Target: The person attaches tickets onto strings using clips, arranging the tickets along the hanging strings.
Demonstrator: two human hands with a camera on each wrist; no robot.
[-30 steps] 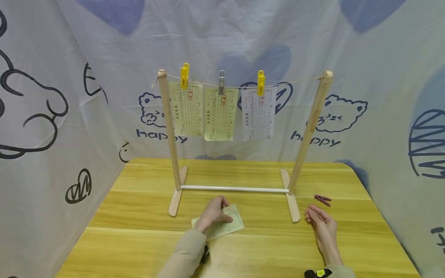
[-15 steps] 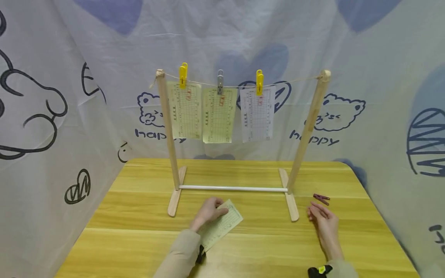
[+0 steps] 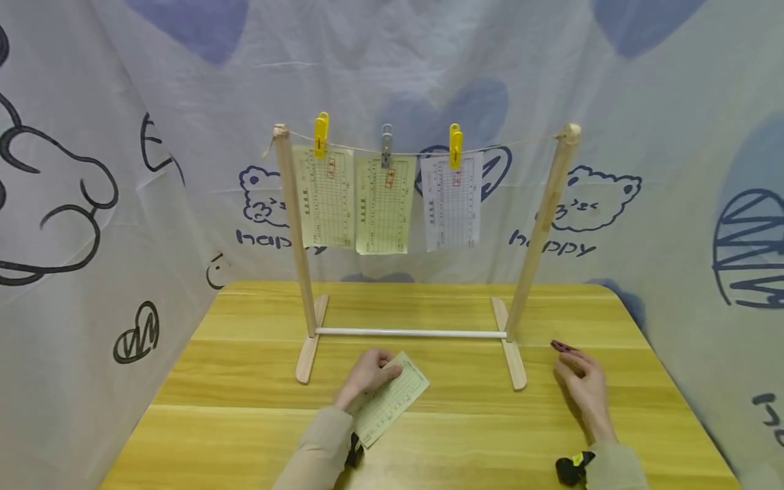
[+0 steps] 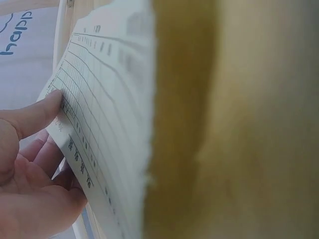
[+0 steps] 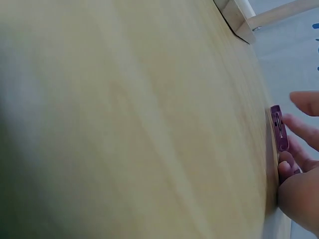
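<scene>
My left hand (image 3: 366, 373) pinches a pale green printed paper form (image 3: 392, 401) by its edge, thumb on top and fingers underneath. In the left wrist view the form (image 4: 107, 99) slants up across the picture, its ruled lines and print showing. At the table's right, my right hand (image 3: 586, 386) reaches over a dark purple clothespin (image 3: 560, 346). In the right wrist view, the fingers lie right at the clothespin (image 5: 280, 129) while the thumb stands apart from it. Part of the clothespin is hidden behind the hand.
A wooden stand (image 3: 539, 238) with a white crossbar (image 3: 410, 333) rises behind the hands. From its string (image 3: 514, 144) hang two yellowish forms (image 3: 382, 214) and one white form (image 3: 453, 211), held by two yellow clothespins (image 3: 456, 146) and one grey clothespin (image 3: 386, 146).
The left hand has drawn the form up and turned it, bringing more of it into sight. My right hand has shifted right and forward over the purple clothespin.
</scene>
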